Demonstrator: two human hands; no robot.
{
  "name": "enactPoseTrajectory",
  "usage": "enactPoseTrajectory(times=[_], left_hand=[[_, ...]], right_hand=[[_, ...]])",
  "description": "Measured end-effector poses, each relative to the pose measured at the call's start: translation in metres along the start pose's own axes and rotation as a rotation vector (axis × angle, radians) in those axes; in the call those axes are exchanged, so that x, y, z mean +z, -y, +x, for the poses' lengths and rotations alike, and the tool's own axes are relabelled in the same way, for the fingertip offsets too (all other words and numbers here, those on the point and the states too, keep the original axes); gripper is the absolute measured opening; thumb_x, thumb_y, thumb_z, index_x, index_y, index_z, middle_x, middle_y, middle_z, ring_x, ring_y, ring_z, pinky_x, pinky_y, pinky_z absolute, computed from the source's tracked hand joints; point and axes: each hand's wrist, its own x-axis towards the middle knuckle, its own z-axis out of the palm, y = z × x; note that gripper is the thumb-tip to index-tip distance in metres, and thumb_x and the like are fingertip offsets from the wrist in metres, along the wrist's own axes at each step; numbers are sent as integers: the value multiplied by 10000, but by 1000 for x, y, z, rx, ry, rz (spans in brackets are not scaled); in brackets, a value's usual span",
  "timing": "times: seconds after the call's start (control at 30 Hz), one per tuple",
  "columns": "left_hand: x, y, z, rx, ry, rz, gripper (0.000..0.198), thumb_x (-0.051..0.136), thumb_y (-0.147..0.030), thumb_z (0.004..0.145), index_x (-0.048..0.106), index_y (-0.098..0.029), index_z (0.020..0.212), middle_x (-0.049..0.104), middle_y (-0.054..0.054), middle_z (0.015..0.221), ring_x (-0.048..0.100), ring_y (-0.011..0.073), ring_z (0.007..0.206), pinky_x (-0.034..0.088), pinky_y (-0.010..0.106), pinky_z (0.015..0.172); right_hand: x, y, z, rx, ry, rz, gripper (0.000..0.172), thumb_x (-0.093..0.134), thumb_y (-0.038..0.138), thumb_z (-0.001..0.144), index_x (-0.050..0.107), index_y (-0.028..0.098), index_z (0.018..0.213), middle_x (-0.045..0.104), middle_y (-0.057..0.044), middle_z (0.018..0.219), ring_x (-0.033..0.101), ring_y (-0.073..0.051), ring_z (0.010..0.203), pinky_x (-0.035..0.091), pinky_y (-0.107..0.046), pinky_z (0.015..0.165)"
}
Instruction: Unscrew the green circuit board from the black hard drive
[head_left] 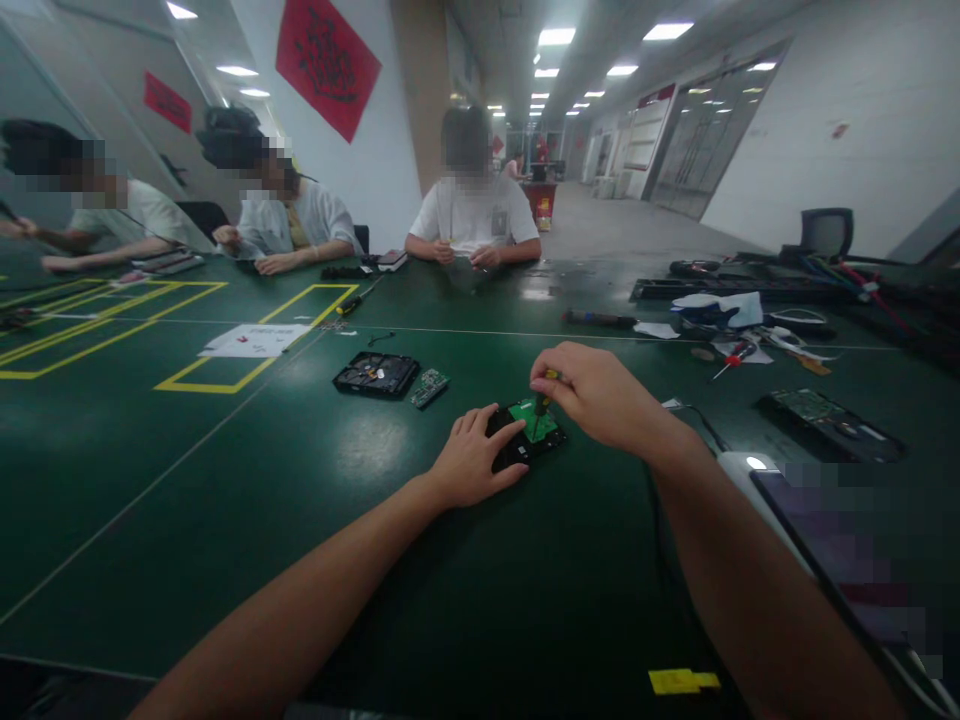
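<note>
Steadies the hard drive, lying circuit side up on the green table at near centre, with the left hand pressed flat on its left edge, the spread fingers closed round nothing. Grips the screwdriver in the closed right hand, upright, tip down on the green circuit board. Appears to be working a board screw; cannot tell from this view whether loosening or tightening. For the next move: seat the tip square in the screw head, press straight down, pin the drive against turning. Leaves untouched, farther left, a second drive with a loose board just beside it.
</note>
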Motion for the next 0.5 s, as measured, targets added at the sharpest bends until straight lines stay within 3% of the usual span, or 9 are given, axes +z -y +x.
enactPoseTrajectory(times=[0.13, 0.5], left_hand=[[-2, -1, -1, -3, 5, -22, 716, 648, -638, 954, 465, -367, 1591, 338, 119, 1654, 342, 433, 1486, 342, 642, 1193], [0, -1, 0, 2, -2, -3, 727, 641, -641, 957, 467, -341, 1596, 342, 140, 1646, 361, 433, 1474, 350, 640, 1191]], right_hand=[[1, 1, -1, -3, -4, 32, 221, 553, 157, 994, 690, 161, 1167, 735, -120, 1164, 666, -248, 1047, 470, -370, 942], [-1, 7, -1, 4, -11, 1, 167, 571, 125, 915, 691, 169, 1022, 672, -99, 1010, 616, -224, 901, 452, -352, 847]])
